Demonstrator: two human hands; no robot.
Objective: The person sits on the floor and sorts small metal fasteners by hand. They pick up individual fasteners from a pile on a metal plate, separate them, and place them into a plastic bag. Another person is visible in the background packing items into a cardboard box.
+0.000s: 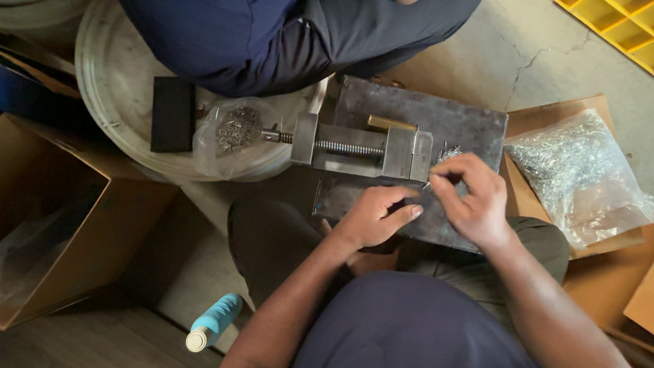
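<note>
Right hand [473, 197] pinches a thin silvery metal pin [428, 182] at fingertips, just beside the grey steel bench vise [361, 146] on a dark steel plate [463, 123]; left hand [375, 217] loosely curled, holding nothing visible, resting on plate's near edge; clear bag of pins [579, 174] to the right

Head view: looking steeply down from the wearer's head, facing forward over both forearms.
Range: sitting close above the metal plate [470, 126] and vise [361, 146].
Overlap: single view, sharing nothing.
</note>
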